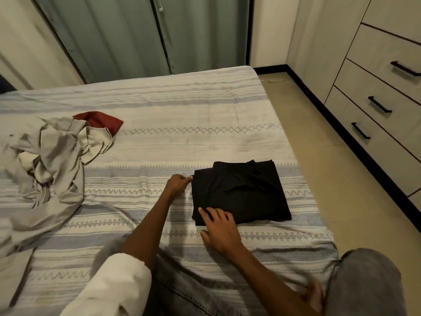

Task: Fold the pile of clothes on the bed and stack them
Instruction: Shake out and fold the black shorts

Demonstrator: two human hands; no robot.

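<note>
Two loose garments at far left on the bed (159, 137): one crumpled beige garment (50, 160), soft and rumpled, one dark red garment (102, 120) tucked under its far edge. One folded black garment (241, 192), smooth, roughly square, lying flat toward the right edge of the striped woven bedspread. Two hands working. Left hand (177, 182) pinching the black garment's far-left corner, grip narrow, fingers curled. Right hand (219, 226) flat, fingers spread wide, pressing on the near-left corner. Three drawers (376, 99) with dark bar handles at right.
</note>
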